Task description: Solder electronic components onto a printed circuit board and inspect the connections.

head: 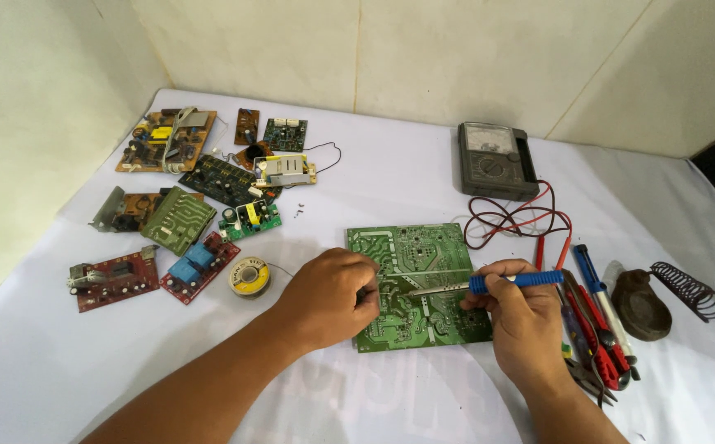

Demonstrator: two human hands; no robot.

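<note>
A green circuit board [411, 247] lies solder side up on the white table cover, in front of me. My right hand [522, 316] grips a soldering iron with a blue handle [515, 281]; its metal tip points left and rests over the middle of the board. My left hand [328, 296] is curled at the board's left edge, its fingers pinched together close to the iron's tip. Whether it holds solder wire is too small to tell. A spool of solder [250, 276] sits left of that hand.
Several circuit boards [185, 177] are scattered at the far left. An analog multimeter [497, 160] with red and black leads [522, 220] stands behind the board. To the right lie pliers and screwdrivers [596, 329] and a soldering iron stand with a coil [661, 298].
</note>
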